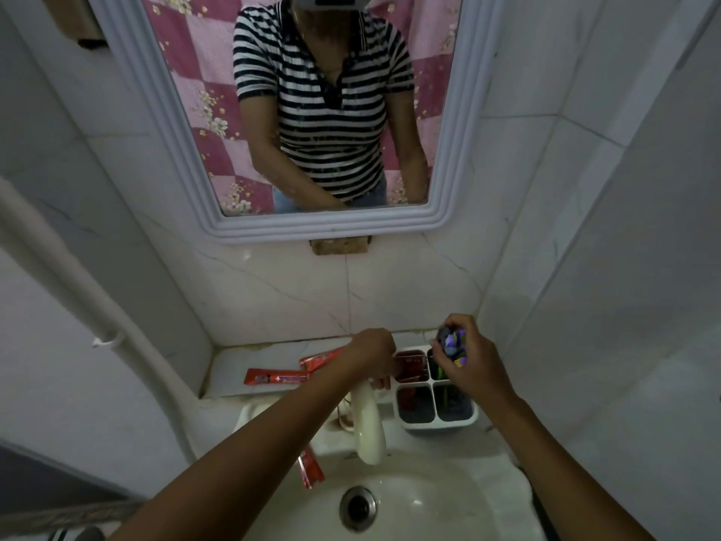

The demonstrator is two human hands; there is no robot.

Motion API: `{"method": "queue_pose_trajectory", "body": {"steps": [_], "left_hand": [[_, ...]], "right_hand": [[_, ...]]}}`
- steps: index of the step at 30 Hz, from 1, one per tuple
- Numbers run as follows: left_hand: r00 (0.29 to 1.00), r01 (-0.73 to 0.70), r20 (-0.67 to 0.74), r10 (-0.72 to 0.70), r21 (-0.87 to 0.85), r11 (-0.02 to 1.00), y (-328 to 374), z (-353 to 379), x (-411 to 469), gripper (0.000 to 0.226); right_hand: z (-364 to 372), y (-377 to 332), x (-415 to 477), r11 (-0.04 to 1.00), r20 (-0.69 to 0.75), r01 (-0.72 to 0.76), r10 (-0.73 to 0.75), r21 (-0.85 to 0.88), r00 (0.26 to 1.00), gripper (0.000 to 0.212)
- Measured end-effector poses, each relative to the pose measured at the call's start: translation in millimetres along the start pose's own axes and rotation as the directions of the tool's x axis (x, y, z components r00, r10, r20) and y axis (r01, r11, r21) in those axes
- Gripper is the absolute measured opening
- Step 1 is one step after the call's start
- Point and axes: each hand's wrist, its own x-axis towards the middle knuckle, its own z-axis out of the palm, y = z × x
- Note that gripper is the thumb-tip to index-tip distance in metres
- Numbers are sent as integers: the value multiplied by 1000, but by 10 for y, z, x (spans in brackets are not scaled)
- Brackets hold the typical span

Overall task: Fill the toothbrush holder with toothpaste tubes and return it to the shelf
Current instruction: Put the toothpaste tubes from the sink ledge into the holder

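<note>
A white four-compartment toothbrush holder (464, 417) stands on the sink's back right rim. Red tubes fill its far left compartment (409, 369). My left hand (370, 351) is at that compartment's left edge, fingers closed around a red tube there. My right hand (466, 355) hovers over the far right compartment, shut on a purple tube (452, 341) held upright. Two red toothpaste tubes lie on the ledge: one flat (275, 376), one angled (320, 359) partly under my left wrist. Another red tube (310, 468) rests on the basin's left edge.
A cream faucet (368, 427) curves over the white basin (429, 501), with the drain (357, 507) below. A framed mirror (234, 150) hangs above, reflecting a person in a striped shirt. Tiled walls close in on both sides; a white pipe (70, 275) runs at the left.
</note>
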Motion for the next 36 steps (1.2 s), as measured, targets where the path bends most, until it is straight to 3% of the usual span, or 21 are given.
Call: {"method": "queue_pose_trajectory", "body": {"steps": [4, 10, 15, 21, 25, 29, 32, 34, 36], "left_hand": [[997, -20, -77, 25, 59, 998, 21, -7, -9, 26], [996, 32, 85, -31, -11, 999, 25, 21, -16, 26], [990, 48, 135, -43, -39, 998, 0, 23, 7, 20], [977, 87, 204, -63, -108, 990, -34, 4, 38, 18], [968, 129, 236, -78, -207, 970, -65, -12, 56, 22], [987, 113, 145, -67, -339, 934, -134, -139, -72, 26], [994, 42, -62, -86, -516, 856, -424, -318, -278, 32], [945, 68, -229, -235, -565, 822, -780, -341, -418, 31], [855, 234, -332, -399, -439, 867, -1152, -223, -544, 19]], "right_hand": [[99, -50, -60, 992, -30, 103, -105, -70, 994, 44], [163, 27, -87, 997, -50, -76, 77, 28, 996, 38], [198, 67, -41, 999, -45, -45, 45, -6, 998, 41], [167, 194, 31, 939, 79, -276, 265, 205, 961, 70], [111, 286, -44, 806, 203, -429, 378, 408, 903, 86], [-43, 405, -362, 703, 350, -506, 371, 500, 860, 119], [-64, 487, -689, 745, 448, -468, 253, 475, 857, 124], [-5, 506, -852, 766, 477, -437, 196, 471, 857, 126], [77, 482, -945, 770, 472, -398, 143, 499, 870, 131]]}}
